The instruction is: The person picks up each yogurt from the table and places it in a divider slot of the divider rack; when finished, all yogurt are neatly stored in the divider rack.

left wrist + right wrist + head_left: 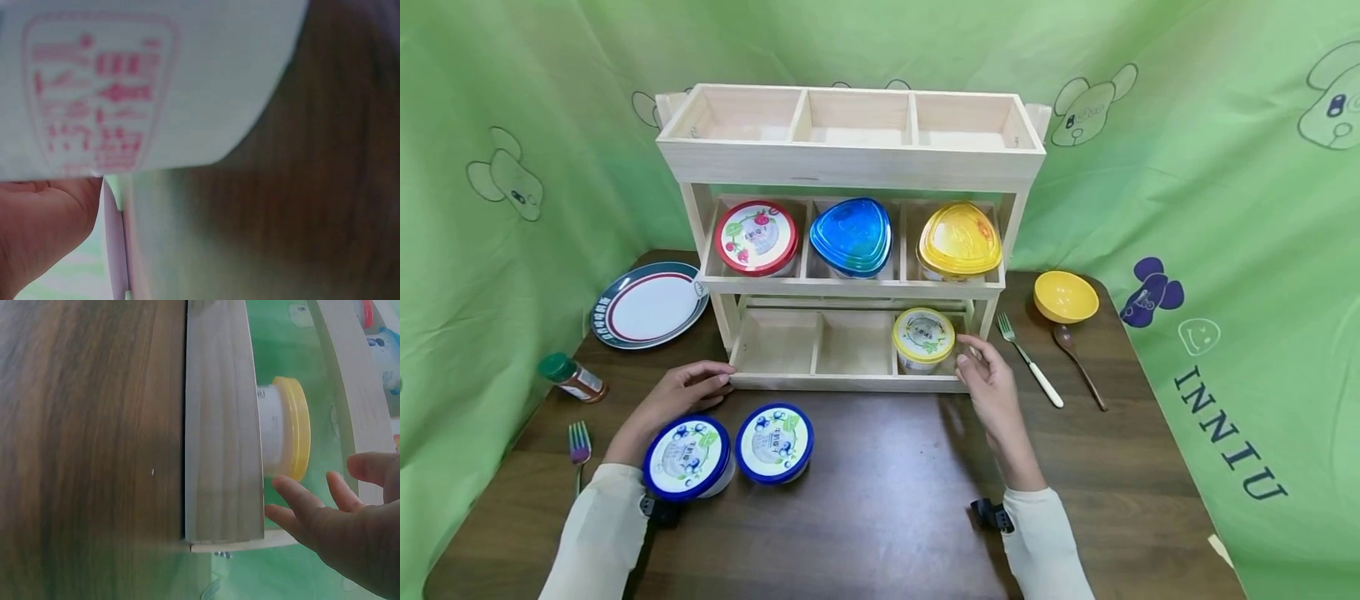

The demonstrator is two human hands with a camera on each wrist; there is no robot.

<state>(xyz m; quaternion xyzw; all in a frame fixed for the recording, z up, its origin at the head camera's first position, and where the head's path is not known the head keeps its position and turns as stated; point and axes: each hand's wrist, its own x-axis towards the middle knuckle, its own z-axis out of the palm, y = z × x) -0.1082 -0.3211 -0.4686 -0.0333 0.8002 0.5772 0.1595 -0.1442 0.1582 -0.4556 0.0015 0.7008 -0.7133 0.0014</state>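
Note:
My left hand (679, 398) rests its fingertips on the left front corner of the wooden three-tier rack (850, 383). At the opposite end of the bottom tier, my right hand (994, 392) has its fingers spread loosely by the corner, holding nothing. Just left of those fingers, a yellow-lidded tub (924, 335) stands in the bottom right compartment; the right wrist view shows the fingers close to its lid (299, 428). Two blue-lidded tubs (687, 457) (774, 443) stand on the table beside my left forearm. A white tub wall (156, 81) blocks much of the left wrist view.
The middle tier holds a red-lidded tub (757, 238), a blue-lidded one (852, 237) and a yellow-lidded one (959, 240). Leftward are a plate (651, 305), a spice jar (572, 377) and a fork (579, 443); rightward a bowl (1066, 297), a fork (1032, 362) and a spoon (1078, 365).

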